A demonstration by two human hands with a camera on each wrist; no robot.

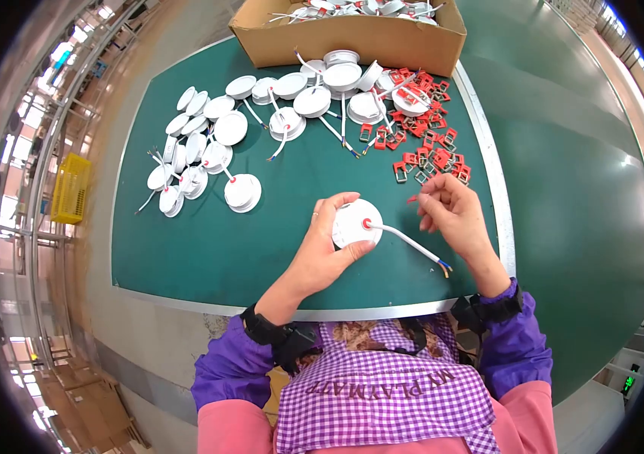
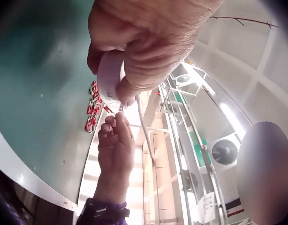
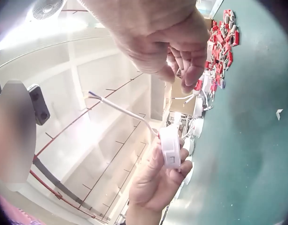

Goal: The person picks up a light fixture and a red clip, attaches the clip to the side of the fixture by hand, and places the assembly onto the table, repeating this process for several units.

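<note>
The left hand (image 1: 320, 253) clasps a round white plastic lamp housing (image 1: 352, 225) over the near middle of the green mat (image 1: 208, 250). The right hand (image 1: 454, 216), just right of it, pinches a small red spring clip (image 1: 412, 200) — clip-fitting, it seems, which calls for lining the clip up with the housing's side.

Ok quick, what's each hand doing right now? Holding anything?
Left hand: closed, gripping the round white lamp by its edge.
Right hand: closed, pinching a small red clip in its fingertips.
</note>
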